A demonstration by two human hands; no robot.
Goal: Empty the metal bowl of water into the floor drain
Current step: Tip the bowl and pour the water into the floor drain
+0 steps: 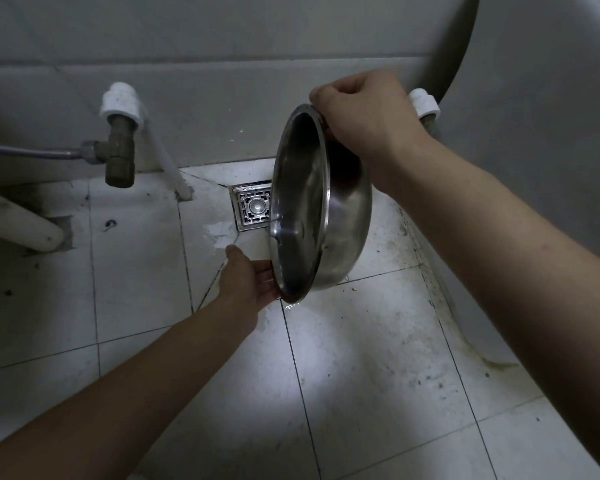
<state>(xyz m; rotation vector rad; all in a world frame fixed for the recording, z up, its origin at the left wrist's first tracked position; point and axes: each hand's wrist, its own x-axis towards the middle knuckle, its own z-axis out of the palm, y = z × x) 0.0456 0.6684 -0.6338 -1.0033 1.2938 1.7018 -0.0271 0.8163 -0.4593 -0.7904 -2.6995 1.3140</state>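
Two hands, left hand [248,277] and right hand [364,112], on one tipped metal bowl [321,206].

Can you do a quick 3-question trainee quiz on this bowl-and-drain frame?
1. True or false: the metal bowl is tipped nearly on its side, with its opening facing left.
2. Which hand grips the bowl's top rim? A) left hand B) right hand
3. Fill in: the floor drain has a ___ grate.

Key: 1 true; 2 B, while the left hand steadies the lower rim; 3 square.
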